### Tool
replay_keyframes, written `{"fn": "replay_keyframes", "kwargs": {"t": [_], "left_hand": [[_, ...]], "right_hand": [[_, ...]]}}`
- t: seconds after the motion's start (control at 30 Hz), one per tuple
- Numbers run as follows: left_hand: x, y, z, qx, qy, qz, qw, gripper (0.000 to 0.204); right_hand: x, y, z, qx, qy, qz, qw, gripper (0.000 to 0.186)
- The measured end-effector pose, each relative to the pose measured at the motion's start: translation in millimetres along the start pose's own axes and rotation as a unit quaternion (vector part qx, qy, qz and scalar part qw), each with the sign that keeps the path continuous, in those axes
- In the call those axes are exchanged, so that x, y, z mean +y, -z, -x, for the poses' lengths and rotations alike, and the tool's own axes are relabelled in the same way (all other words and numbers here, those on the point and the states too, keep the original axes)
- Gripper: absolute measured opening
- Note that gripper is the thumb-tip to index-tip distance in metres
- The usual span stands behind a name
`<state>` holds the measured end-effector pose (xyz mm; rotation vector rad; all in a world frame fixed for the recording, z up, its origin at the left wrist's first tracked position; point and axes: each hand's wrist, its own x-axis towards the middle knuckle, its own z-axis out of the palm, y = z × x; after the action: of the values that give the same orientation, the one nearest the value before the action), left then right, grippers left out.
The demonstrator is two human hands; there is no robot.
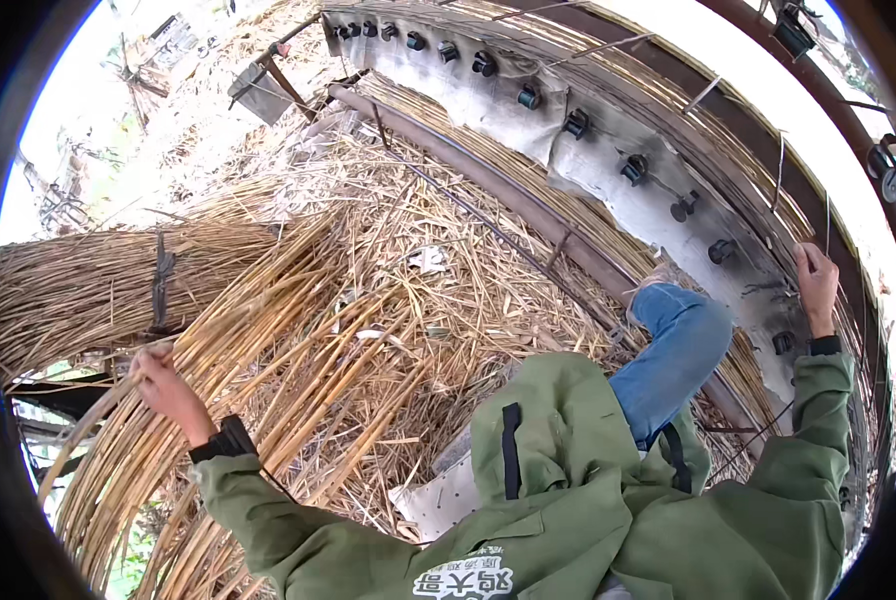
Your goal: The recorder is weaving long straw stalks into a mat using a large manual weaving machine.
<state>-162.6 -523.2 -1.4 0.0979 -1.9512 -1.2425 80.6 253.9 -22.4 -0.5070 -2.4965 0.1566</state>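
Note:
At the left, my left hand (163, 385) pinches pale reed stalks at the edge of a long, loose sheaf of yellow reeds (278, 330). My right hand (813, 280) is raised at the right beside a long frame (598, 250), its fingers curled closed; what is in them is too small to make out. The frame carries a layer of straight reeds (468, 150) and a pale grey strip (608, 180) with a row of several black spools (633, 168) on it. My bent leg in blue jeans (673, 360) rests against the frame's rail.
Loose straw and broken reeds (438, 330) cover the ground. A dense bundle of reeds (78, 290) lies at the left with a dark band round it. A grey box (263, 95) is mounted at the frame's far end. Curved dark beams (833, 85) run along the upper right.

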Motion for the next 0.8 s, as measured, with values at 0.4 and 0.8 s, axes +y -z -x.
{"fn": "replay_keyframes", "kwargs": {"t": [0.4,0.8], "left_hand": [[79.2,-267.2,147.7,-0.281,-0.164,-0.024,0.945,0.022],[78.7,-291.7,266.4,-0.395,-0.234,-0.016,0.888,0.015]], "right_hand": [[-209.5,25.0,-17.1,-0.044,0.136,-0.372,0.917,0.077],[-243.8,81.2,-20.1,0.046,0.174,-0.758,0.627,0.036]]}}
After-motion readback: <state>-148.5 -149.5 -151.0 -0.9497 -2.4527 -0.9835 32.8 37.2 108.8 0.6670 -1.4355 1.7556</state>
